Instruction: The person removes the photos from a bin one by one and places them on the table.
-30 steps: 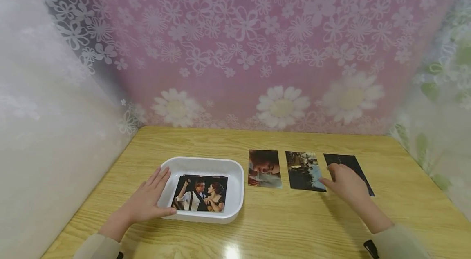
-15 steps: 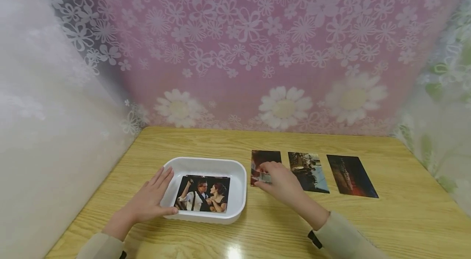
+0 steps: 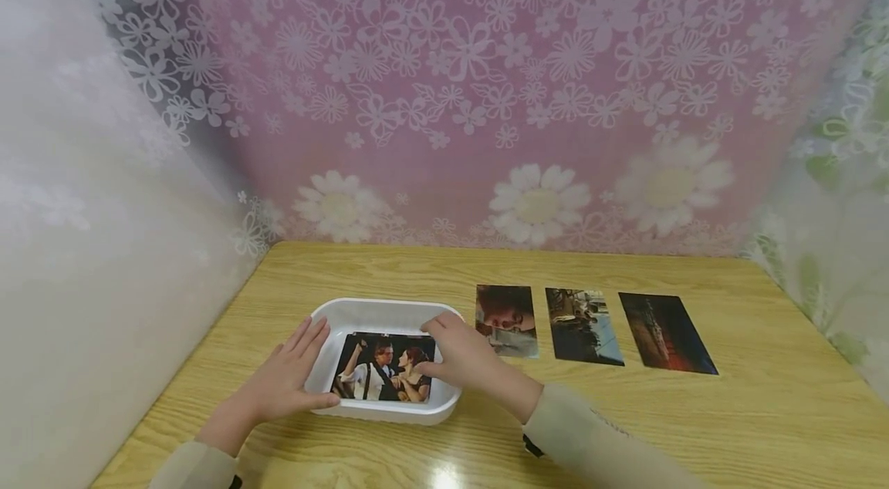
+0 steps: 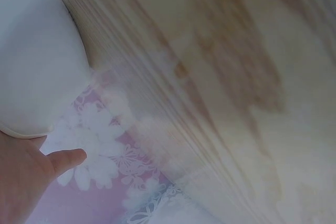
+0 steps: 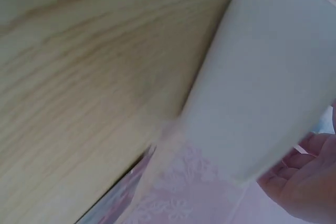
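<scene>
A white rectangular tray [image 3: 389, 412] stands left of the middle of the table in the head view. Inside lies a photo [image 3: 382, 369] of two people, one in a white shirt with suspenders. My left hand [image 3: 281, 377] rests on the tray's left rim, fingers straight along it, thumb at the front rim. My right hand [image 3: 461, 354] reaches over the right rim, thumb and fingers apart at the photo's right edge. In the right wrist view its fingers [image 5: 294, 166] bend loosely behind the tray wall, with the fingertips partly hidden.
To the tray's right, three photos lie in a row: a dim portrait [image 3: 505, 319], a lighter scene with blue [image 3: 585, 325] and a dark one [image 3: 668, 333]. Beneath is a wood-grain table [image 3: 389, 269]. Flowered cloth [image 3: 444, 88] hangs behind and at both sides.
My right hand has moved left from the dark photo, across the portrait, to the tray, uncovering the row of photos. My left hand has stayed on the tray's left rim.
</scene>
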The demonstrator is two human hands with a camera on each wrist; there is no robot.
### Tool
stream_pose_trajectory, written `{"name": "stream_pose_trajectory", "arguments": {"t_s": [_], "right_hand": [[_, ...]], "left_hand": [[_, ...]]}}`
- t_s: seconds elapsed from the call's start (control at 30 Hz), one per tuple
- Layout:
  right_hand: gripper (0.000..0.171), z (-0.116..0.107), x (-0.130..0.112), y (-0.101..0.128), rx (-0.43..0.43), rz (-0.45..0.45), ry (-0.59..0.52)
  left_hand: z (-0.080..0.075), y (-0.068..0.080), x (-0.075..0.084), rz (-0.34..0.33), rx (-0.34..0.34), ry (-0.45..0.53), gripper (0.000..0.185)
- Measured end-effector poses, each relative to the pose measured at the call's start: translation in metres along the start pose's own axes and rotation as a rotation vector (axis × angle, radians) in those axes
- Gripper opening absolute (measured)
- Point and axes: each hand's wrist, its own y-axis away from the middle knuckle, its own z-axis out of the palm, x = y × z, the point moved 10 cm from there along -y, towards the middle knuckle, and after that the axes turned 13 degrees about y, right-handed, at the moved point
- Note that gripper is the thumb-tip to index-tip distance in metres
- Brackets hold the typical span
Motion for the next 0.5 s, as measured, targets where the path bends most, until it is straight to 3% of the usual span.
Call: {"name": "stream_pose_trajectory", "arguments": {"t_s": [0.27, 0.5], "right_hand": [[0.068, 0.035, -0.026, -0.011, -0.121, -0.112, 0.333], [0.087, 0.050, -0.027, -0.014, -0.228, -0.089, 0.402]], "left_hand": [[0.003, -0.001, -0.002, -0.014, -0.018, -0.009, 0.099], [0.001, -0.001, -0.001, -0.010, -0.014, -0.011, 0.099]]}}
